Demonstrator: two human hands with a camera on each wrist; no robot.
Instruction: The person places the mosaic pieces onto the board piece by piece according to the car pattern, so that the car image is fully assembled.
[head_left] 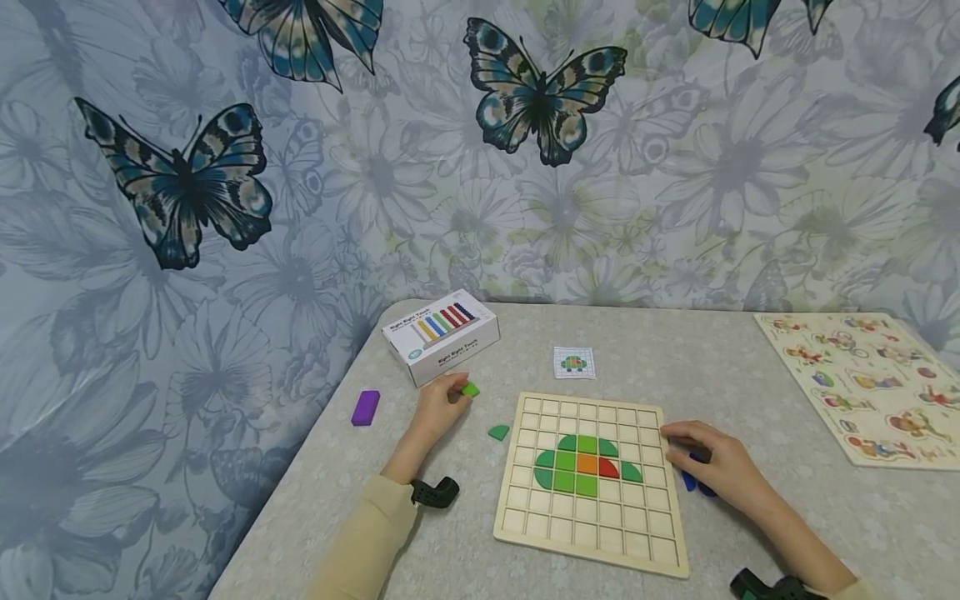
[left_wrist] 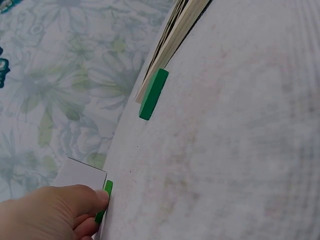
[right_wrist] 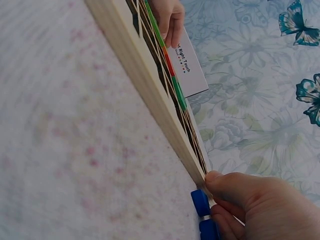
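My left hand (head_left: 441, 406) pinches a light green tile (head_left: 469, 389) between thumb and fingers, just in front of a white box. The tile (left_wrist: 108, 187) shows edge-on in the left wrist view. A dark green rounded piece (head_left: 498, 432) lies between this hand and the wooden grid board (head_left: 525, 521). Green pieces (head_left: 565, 461), an orange square (head_left: 587, 463) and a red piece (head_left: 608, 469) sit in the board's cells. My right hand (head_left: 720, 467) rests its thumb and forefinger on the board's right edge. Blue pieces (right_wrist: 201, 202) lie under and beside its fingers.
A white box (head_left: 442, 333) with printed coloured bars stands at the back left. Left of my hand lies a purple block (head_left: 365, 408). Behind the board is a small picture card (head_left: 573, 363), and a sheet of printed figures (head_left: 870, 392) lies at the right, near the wall.
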